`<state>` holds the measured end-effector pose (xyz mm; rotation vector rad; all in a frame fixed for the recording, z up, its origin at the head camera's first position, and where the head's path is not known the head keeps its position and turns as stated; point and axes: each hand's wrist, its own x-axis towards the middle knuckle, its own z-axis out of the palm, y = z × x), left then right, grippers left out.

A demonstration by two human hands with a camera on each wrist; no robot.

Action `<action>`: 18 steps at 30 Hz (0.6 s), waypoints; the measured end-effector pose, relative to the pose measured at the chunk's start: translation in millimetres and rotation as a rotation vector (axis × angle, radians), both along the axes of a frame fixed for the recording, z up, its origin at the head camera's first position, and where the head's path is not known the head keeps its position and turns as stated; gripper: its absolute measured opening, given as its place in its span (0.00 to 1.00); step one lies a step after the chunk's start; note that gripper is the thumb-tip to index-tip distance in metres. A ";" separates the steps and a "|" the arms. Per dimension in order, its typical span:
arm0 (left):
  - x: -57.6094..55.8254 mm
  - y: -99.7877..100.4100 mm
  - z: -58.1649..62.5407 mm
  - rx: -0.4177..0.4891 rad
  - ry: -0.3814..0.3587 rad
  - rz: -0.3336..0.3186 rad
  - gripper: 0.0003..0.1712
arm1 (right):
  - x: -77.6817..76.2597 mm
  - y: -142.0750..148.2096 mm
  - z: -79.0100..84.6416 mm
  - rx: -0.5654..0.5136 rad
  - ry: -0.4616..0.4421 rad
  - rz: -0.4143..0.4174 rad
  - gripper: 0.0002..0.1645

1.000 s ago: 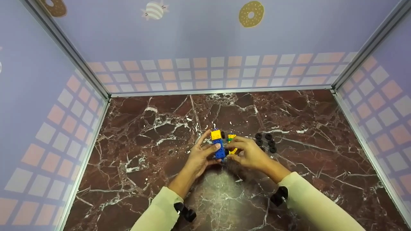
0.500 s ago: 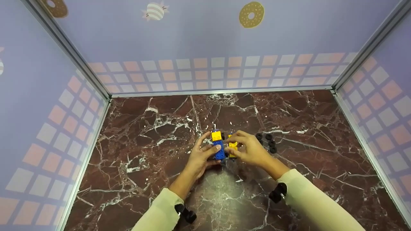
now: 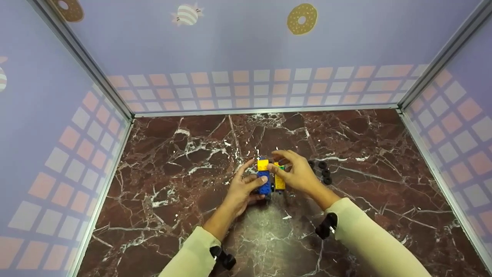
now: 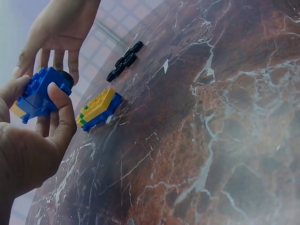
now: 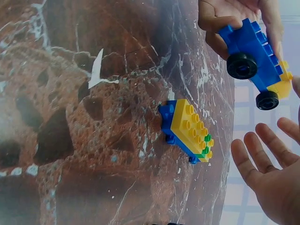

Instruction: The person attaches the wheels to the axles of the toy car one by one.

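My left hand grips a blue toy brick car with a yellow brick at its far end. Two black wheels sit on the side facing the right wrist camera. My right hand is beside that car, fingers spread and mostly straight. Its thumb reaches close to the yellow brick; whether it touches cannot be told. Between the hands, a second toy car rests on the table, with a blue base, yellow studded top and a green strip. No wheels show on its visible side.
Several loose black wheels lie together on the table to the right of the second car, partly behind my right hand in the head view. The dark red marbled table is bounded by patterned panels at the back and both sides.
My right hand has let go of the second car and moved forward, up beside the held car. The held car has shifted slightly right and nearer, still in my left hand.
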<state>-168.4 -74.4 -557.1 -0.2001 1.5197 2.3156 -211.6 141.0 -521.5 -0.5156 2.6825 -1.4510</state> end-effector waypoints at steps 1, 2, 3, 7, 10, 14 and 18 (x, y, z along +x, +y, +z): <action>0.2 0.4 -0.1 -0.001 -0.002 -0.004 0.50 | -0.5 -0.7 0.1 0.000 -0.008 0.001 0.33; 0.5 0.8 -0.2 0.000 -0.003 -0.008 0.50 | -1.0 -1.4 0.4 -0.003 -0.019 0.003 0.34; 0.7 1.3 -0.3 0.000 -0.005 -0.013 0.50 | -1.2 -2.0 0.3 -0.007 -0.026 0.006 0.34; 1.2 3.2 0.3 0.006 -0.003 -0.039 0.52 | -1.2 -3.5 0.4 -0.001 -0.036 0.009 0.34; 1.1 4.0 0.8 0.010 0.007 -0.059 0.54 | -1.4 -4.5 0.4 0.009 -0.050 0.009 0.34; 1.2 3.7 1.4 0.006 0.017 -0.078 0.57 | -2.6 -6.6 0.9 0.025 -0.074 0.004 0.33; 1.6 4.2 1.2 0.000 0.024 -0.084 0.57 | -3.6 -8.5 0.7 0.030 -0.074 -0.003 0.32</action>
